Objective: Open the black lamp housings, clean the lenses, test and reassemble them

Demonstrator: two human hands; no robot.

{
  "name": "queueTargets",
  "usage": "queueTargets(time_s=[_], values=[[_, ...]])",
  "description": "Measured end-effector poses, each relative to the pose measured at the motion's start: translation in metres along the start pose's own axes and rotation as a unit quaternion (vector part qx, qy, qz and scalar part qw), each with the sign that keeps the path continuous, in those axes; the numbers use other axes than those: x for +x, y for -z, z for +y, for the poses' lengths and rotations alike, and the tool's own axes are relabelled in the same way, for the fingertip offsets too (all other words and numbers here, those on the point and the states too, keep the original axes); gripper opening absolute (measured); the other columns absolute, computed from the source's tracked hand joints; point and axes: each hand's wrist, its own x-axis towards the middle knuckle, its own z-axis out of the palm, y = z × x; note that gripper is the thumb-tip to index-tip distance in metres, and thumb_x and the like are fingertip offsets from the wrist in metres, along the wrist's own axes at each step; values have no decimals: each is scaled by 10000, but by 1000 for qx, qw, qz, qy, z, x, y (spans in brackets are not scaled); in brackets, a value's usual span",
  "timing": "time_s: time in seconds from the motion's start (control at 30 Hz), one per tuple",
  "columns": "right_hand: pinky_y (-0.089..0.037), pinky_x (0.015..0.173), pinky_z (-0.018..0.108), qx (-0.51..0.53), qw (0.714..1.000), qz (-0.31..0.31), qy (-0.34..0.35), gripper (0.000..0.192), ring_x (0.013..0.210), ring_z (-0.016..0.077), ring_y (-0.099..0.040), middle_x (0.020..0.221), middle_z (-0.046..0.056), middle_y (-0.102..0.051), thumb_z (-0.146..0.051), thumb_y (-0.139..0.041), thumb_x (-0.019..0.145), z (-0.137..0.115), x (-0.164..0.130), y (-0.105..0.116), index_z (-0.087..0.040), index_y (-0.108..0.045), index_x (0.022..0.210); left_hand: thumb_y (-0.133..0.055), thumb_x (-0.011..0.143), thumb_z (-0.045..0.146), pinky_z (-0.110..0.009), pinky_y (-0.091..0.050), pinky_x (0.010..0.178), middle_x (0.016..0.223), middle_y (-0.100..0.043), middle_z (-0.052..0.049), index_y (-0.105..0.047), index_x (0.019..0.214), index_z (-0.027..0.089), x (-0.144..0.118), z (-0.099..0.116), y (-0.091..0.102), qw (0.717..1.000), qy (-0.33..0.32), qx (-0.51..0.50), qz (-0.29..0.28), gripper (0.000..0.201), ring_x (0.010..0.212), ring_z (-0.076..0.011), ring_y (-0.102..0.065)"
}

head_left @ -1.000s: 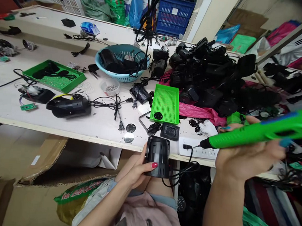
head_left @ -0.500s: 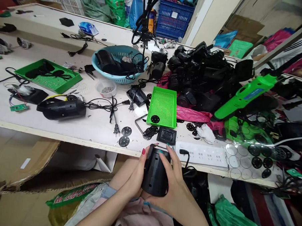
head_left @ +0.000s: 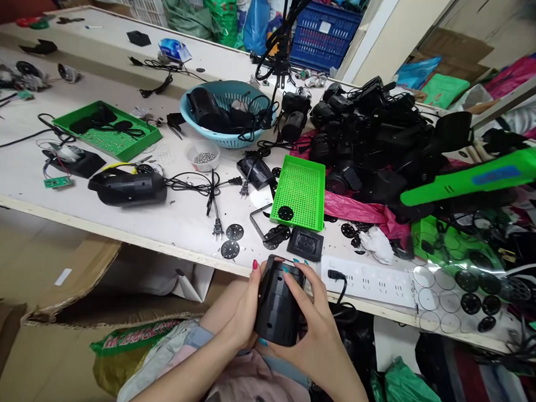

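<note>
Between my two hands is a black plastic cylindrical housing (head_left: 277, 305), held over my lap just off the table's front edge. My left hand (head_left: 246, 310) grips its left side, thumb upright along the wall. My right hand (head_left: 314, 312) wraps its right side, with fingers over the top end and the thumb near the bottom. The far end of the housing is partly hidden by my fingers. Just beyond it on the table lies a black square frame (head_left: 305, 244), and a white power strip (head_left: 371, 282) with one plug in it is to the right.
A green perforated tray (head_left: 299, 187) stands mid-table, with a blue basket (head_left: 226, 139) of black parts behind it. Black lamp-like units (head_left: 378, 129) are heaped at the right. A green electric screwdriver (head_left: 482, 175) hangs at right. Clear and black discs (head_left: 450, 301) lie near the right edge.
The view has turned slightly left, so the table's things appear farther right. Both hands keep their hold on the housing. The hanging green screwdriver has swung to a flatter angle.
</note>
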Motion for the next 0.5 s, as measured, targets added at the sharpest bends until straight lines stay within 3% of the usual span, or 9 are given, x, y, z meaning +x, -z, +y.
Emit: queueTargets(time_s=[0.27, 0.5], values=[[-342, 1168, 534, 14, 999, -30, -4, 941, 1455, 320, -273, 1558, 73, -242, -144, -752, 693, -1, 2, 8, -360, -336, 1509, -541, 960, 516, -366, -360, 1159, 1227, -733, -36, -727, 1210, 236, 2, -1, 5, 999, -7, 23, -30, 418, 1309, -270, -554], [-348, 1164, 512, 24, 998, -58, -24, 943, 1439, 324, -320, 1546, 94, -271, -153, -769, 674, 0, 7, 16, -338, -363, 1505, -615, 938, 434, -377, -313, 1190, 1170, -756, -57, -750, 1168, 192, -1, 13, 4, 998, -7, 68, 15, 360, 1349, -293, -513]])
